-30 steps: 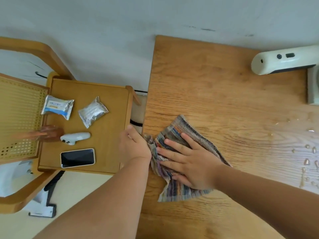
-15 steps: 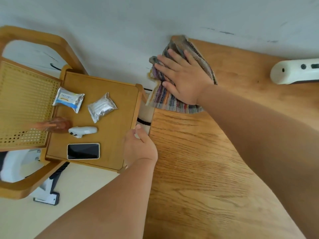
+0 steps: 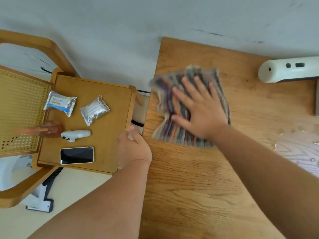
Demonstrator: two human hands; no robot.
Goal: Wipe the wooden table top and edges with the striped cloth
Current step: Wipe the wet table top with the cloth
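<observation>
The wooden table (image 3: pixel 198 187) fills the right half of the view. A striped cloth (image 3: pixel 170 121), blurred by motion, lies flat near the table's left edge, towards the far corner. My right hand (image 3: pixel 198 107) presses flat on the cloth with fingers spread. My left hand (image 3: pixel 133 149) is curled over the table's left edge, gripping it just below the cloth. Water drops (image 3: pixel 302 145) sit on the table at the right.
A white device (image 3: pixel 286 69) lies at the table's far right. Left of the table a chair seat (image 3: pixel 110 138) holds two foil packets (image 3: pixel 95 109), a white controller (image 3: pixel 76 134) and a phone (image 3: pixel 76 155). A narrow gap separates chair and table.
My right hand swept the cloth from mid-table to the far left corner, then back towards me and a little right. My left hand stayed on the table's left edge.
</observation>
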